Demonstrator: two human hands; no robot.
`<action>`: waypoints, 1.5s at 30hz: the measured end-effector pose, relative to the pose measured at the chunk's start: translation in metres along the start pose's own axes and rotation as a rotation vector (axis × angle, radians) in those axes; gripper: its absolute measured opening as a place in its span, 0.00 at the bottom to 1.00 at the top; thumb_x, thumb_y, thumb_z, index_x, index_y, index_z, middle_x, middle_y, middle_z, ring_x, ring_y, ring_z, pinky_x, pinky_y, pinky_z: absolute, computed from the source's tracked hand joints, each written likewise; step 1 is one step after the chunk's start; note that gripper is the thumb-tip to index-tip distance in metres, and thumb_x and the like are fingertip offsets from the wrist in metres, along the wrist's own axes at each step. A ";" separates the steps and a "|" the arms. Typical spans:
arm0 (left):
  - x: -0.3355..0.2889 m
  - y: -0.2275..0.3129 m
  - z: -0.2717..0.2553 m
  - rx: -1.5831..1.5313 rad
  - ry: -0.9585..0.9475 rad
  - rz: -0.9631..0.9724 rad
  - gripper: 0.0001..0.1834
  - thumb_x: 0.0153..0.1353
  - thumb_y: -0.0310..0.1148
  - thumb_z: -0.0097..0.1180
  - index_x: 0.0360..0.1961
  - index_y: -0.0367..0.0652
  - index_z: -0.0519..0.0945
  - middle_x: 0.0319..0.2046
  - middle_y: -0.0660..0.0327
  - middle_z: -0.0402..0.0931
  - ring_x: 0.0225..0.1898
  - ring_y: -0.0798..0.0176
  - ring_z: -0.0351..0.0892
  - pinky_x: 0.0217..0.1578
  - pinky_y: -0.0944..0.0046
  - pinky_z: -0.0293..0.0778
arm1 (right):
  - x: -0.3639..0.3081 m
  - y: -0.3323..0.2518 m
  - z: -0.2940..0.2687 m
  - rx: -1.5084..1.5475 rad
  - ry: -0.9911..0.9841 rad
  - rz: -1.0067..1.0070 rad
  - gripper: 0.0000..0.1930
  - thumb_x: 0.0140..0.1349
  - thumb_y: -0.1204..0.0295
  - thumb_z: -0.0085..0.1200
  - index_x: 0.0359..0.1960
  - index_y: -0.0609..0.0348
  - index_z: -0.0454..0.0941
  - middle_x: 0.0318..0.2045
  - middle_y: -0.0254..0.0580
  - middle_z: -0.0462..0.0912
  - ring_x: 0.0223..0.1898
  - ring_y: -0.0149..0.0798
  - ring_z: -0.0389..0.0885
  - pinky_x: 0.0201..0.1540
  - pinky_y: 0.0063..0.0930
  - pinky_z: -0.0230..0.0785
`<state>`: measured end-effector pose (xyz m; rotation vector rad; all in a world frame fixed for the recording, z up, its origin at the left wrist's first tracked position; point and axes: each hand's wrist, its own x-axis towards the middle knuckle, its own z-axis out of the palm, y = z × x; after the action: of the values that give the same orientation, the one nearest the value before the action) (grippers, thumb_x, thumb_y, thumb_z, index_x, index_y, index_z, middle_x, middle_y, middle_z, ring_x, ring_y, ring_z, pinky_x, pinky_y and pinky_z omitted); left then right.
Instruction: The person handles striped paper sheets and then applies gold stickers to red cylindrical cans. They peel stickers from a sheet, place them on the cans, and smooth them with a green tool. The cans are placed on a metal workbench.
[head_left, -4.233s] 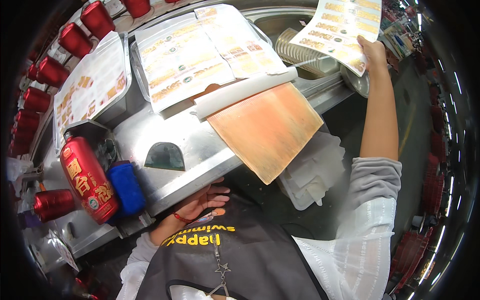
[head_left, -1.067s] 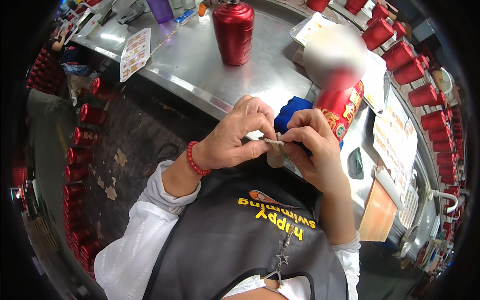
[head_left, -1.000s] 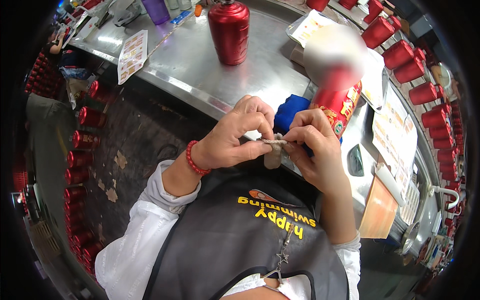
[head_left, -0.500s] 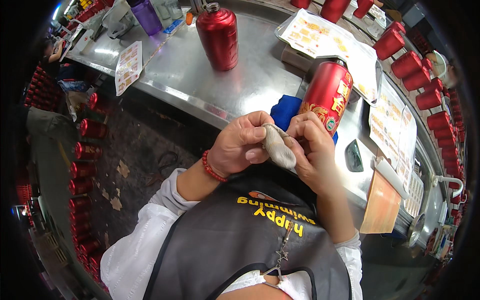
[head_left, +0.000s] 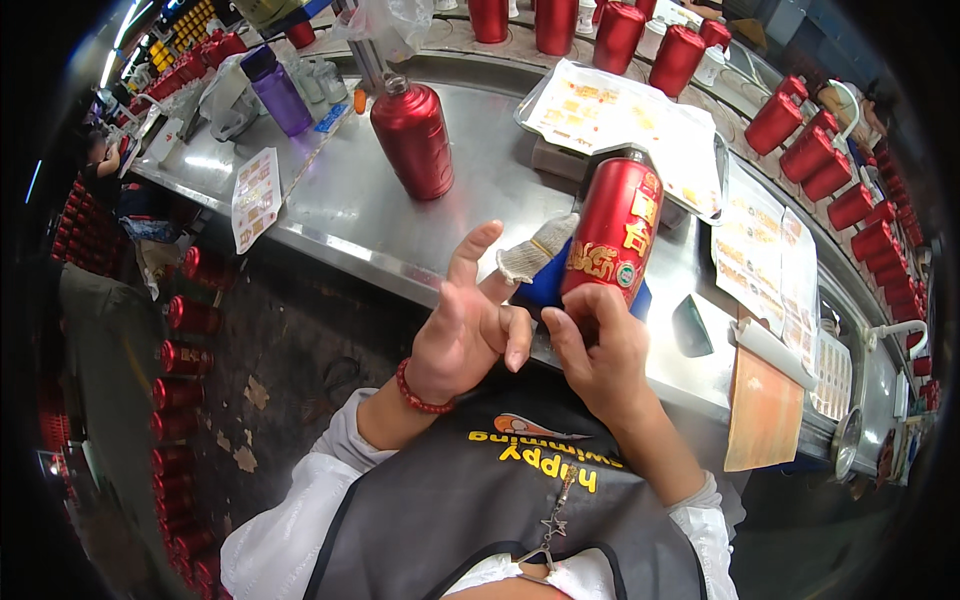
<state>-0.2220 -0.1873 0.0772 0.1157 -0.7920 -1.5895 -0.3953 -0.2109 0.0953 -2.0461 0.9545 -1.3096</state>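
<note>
hiding behind the right hand, red bottle's base

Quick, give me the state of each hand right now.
Left hand: open, fingers spread, a knitted finger cot on one fingertip.
Right hand: fingertips on the lower end of the red bottle; grip cannot be told.

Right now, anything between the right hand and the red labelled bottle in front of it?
Nothing visible. The right hand sits just below the red labelled bottle, fingertips at its lower end. The left hand, with a knitted finger cot on one finger, is off to the side, not between them.
</note>
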 end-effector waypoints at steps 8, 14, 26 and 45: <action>-0.008 -0.008 0.014 0.730 -0.069 0.060 0.64 0.63 0.69 0.50 0.74 0.45 0.20 0.71 0.45 0.55 0.48 0.60 0.76 0.47 0.62 0.76 | 0.028 -0.008 -0.010 -0.308 -0.099 -0.298 0.13 0.54 0.77 0.67 0.38 0.60 0.75 0.29 0.43 0.77 0.25 0.46 0.80 0.27 0.36 0.73; -0.007 -0.010 0.015 0.690 -0.057 0.025 0.65 0.61 0.72 0.48 0.74 0.47 0.18 0.73 0.43 0.51 0.64 0.51 0.67 0.63 0.51 0.65 | 0.033 -0.008 -0.013 -0.376 -0.101 -0.282 0.11 0.54 0.80 0.63 0.38 0.60 0.75 0.29 0.43 0.77 0.26 0.48 0.81 0.27 0.36 0.74; 0.001 -0.010 0.023 0.628 0.014 -0.098 0.66 0.56 0.80 0.40 0.75 0.49 0.19 0.74 0.43 0.47 0.74 0.48 0.52 0.71 0.50 0.48 | 0.023 0.002 0.008 -0.195 -0.042 -0.358 0.09 0.49 0.81 0.59 0.29 0.59 0.72 0.25 0.44 0.74 0.23 0.47 0.77 0.23 0.38 0.70; -0.007 0.005 0.004 -0.476 -0.159 -0.259 0.55 0.60 0.80 0.25 0.78 0.57 0.35 0.61 0.60 0.73 0.22 0.71 0.65 0.27 0.65 0.63 | 0.031 0.019 -0.013 0.948 -0.632 0.432 0.11 0.72 0.68 0.52 0.46 0.64 0.79 0.34 0.28 0.79 0.38 0.23 0.76 0.43 0.20 0.69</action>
<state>-0.2185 -0.1789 0.0808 -0.2656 -0.5124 -2.0115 -0.4038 -0.2473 0.1031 -1.2551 0.3259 -0.6021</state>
